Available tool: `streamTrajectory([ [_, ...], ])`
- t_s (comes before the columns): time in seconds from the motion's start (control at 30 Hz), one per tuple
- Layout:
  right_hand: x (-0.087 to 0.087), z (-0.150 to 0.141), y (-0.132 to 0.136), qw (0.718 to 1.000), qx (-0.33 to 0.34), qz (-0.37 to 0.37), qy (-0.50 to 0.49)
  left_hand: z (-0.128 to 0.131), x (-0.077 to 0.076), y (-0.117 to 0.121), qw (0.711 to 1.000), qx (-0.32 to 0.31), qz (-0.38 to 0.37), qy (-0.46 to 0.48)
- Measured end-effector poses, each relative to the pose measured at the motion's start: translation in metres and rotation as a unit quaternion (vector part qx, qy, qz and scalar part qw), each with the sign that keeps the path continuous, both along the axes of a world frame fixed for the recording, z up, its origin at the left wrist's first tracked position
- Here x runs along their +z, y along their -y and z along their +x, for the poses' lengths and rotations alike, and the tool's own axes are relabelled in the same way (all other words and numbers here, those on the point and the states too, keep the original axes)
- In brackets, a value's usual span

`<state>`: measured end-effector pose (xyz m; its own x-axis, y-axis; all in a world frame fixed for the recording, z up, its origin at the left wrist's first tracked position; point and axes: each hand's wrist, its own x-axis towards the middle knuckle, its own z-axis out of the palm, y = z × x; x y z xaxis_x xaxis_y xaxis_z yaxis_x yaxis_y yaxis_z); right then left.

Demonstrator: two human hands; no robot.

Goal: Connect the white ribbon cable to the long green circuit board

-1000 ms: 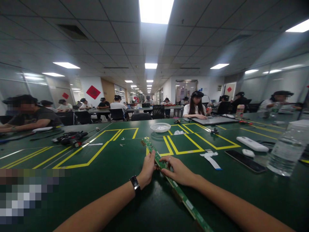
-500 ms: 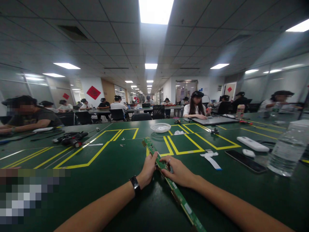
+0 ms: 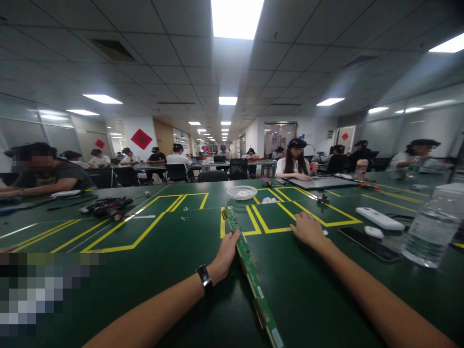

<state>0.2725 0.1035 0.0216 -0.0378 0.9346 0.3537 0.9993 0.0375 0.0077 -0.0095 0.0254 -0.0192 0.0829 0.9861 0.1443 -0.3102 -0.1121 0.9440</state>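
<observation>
My left hand (image 3: 228, 246), with a dark watch on the wrist, grips a long narrow green circuit board (image 3: 250, 263) near its far end. The board slants from the middle of the table toward me, and its near end runs out of the frame at the bottom. My right hand (image 3: 308, 229) is off the board, low over the table at the yellow tape lines, its fingers stretched forward and slightly bent. A bit of white ribbon cable (image 3: 325, 233) shows beside that hand; the rest is hidden behind it.
A white round basket (image 3: 241, 193) and white scraps (image 3: 270, 200) lie beyond the board. On the right are a black phone (image 3: 369, 244), a white case (image 3: 373, 231), a white power bank (image 3: 379, 218) and a large water bottle (image 3: 431, 232). A black tool with cables (image 3: 107, 209) lies left.
My right hand has let go of the board and moved right, over the spot where the ribbon cable lay. The board, still in my left hand, has turned slightly more upright in view.
</observation>
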Motion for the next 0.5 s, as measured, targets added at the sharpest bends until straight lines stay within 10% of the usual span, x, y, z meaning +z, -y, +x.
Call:
streamTrajectory([
  [0.2,-0.010,0.050,-0.019,0.986,-0.117,-0.116,-0.035,0.000,-0.001,0.000,1.000,-0.003,0.006,-0.029],
  [0.5,-0.012,0.036,-0.022,0.988,0.043,-0.128,-0.077,0.002,0.006,0.006,0.999,-0.001,-0.009,-0.054],
])
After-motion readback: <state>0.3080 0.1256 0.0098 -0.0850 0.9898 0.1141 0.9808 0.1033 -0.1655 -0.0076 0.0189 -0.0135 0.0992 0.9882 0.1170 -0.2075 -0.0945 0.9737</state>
